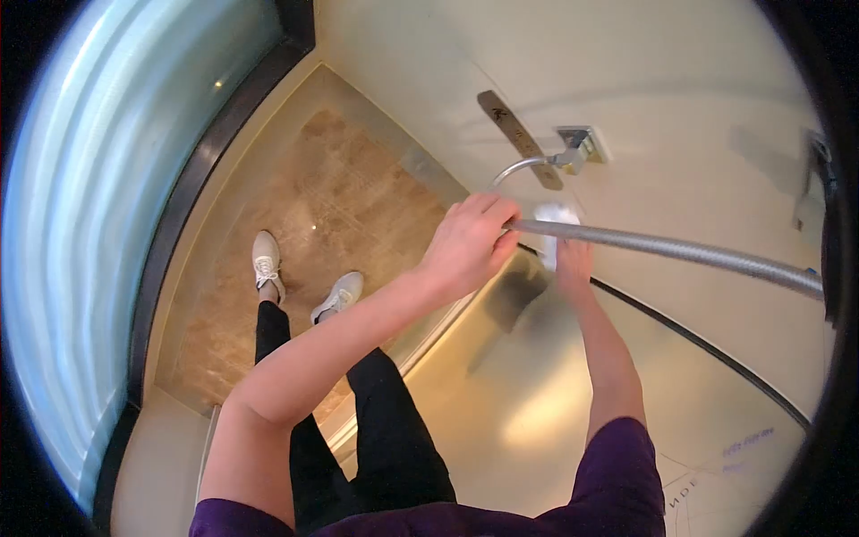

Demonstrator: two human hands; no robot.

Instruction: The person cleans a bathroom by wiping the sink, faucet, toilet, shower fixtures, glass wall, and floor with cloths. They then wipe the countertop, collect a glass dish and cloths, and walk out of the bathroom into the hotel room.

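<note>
A silver metal shower hose (662,246) runs from the right edge of the view to my left hand (470,237), whose fingers are wrapped round it. Past that hand the hose bends up to a chrome wall outlet (577,154). My right hand (575,261) reaches behind the hose and holds a white cloth (559,213) at the wall, just below the outlet. The hose hides part of its fingers. Close above the cloth lies a narrow metal plate (514,134) with dark marks, fixed to the wall.
A frosted glass panel (510,376) with a dark seal stands below my right arm. Wavy bluish glass (116,179) in a dark frame curves along the left. My shoes stand on a brown tiled floor (340,170). A dark fitting (819,197) is on the right wall.
</note>
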